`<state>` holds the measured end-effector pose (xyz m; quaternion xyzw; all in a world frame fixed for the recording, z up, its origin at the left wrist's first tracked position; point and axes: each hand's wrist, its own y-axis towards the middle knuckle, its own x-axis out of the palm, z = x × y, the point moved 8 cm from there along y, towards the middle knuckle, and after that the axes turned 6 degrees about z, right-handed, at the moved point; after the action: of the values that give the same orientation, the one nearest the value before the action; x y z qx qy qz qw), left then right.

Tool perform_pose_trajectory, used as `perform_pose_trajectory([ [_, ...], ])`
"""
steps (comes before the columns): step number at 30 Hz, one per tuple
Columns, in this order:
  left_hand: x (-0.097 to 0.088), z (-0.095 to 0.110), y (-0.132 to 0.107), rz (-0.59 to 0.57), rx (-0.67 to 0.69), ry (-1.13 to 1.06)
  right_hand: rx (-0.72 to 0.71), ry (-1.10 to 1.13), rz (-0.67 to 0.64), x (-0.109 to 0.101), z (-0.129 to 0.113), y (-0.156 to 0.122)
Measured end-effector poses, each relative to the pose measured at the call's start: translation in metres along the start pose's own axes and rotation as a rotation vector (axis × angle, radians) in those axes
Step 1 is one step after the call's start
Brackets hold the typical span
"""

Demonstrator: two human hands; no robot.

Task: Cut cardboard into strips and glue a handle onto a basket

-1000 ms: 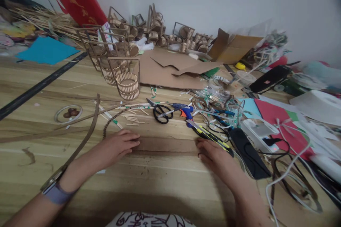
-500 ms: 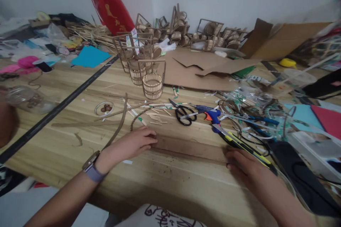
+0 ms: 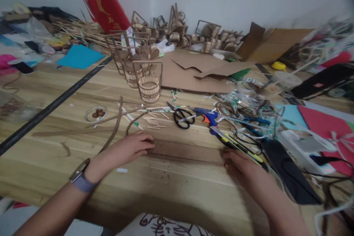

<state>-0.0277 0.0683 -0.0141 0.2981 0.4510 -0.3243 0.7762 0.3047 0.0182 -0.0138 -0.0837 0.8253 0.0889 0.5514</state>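
A flat brown cardboard strip (image 3: 188,151) lies on the wooden table (image 3: 171,191) in front of me. My left hand (image 3: 129,148) rests on the strip's left end, fingers laid flat and pressed together on it. My right hand (image 3: 240,165) lies palm down at the strip's right end, fingers touching it. A watch with a grey band (image 3: 80,179) is on my left wrist. Right behind my right hand lies a yellow-and-black utility knife (image 3: 238,146).
Black scissors (image 3: 181,117) and a blue glue gun (image 3: 207,116) lie behind the strip. Small woven baskets (image 3: 149,87) stand further back with cardboard sheets (image 3: 193,72). A black bar (image 3: 52,107) crosses the left side. Cables, coloured paper and a black case (image 3: 290,177) crowd the right.
Both hands have stayed on the strip's ends. The camera swung left and then part of the way back right.
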Motion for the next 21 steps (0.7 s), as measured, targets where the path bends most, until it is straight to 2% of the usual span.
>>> perform_pose_trajectory([
  [5, 0.001, -0.003, -0.001, 0.018, 0.017, 0.008, 0.070, 0.005, -0.039, -0.003, -0.010, -0.001],
  [10, 0.001, -0.002, -0.001, 0.021, 0.037, 0.022, 0.059, -0.007, -0.047, 0.002, -0.005, -0.002],
  [21, 0.002, -0.003, -0.001, 0.015, 0.018, 0.025, 0.015, -0.073, 0.042, 0.007, 0.007, -0.005],
])
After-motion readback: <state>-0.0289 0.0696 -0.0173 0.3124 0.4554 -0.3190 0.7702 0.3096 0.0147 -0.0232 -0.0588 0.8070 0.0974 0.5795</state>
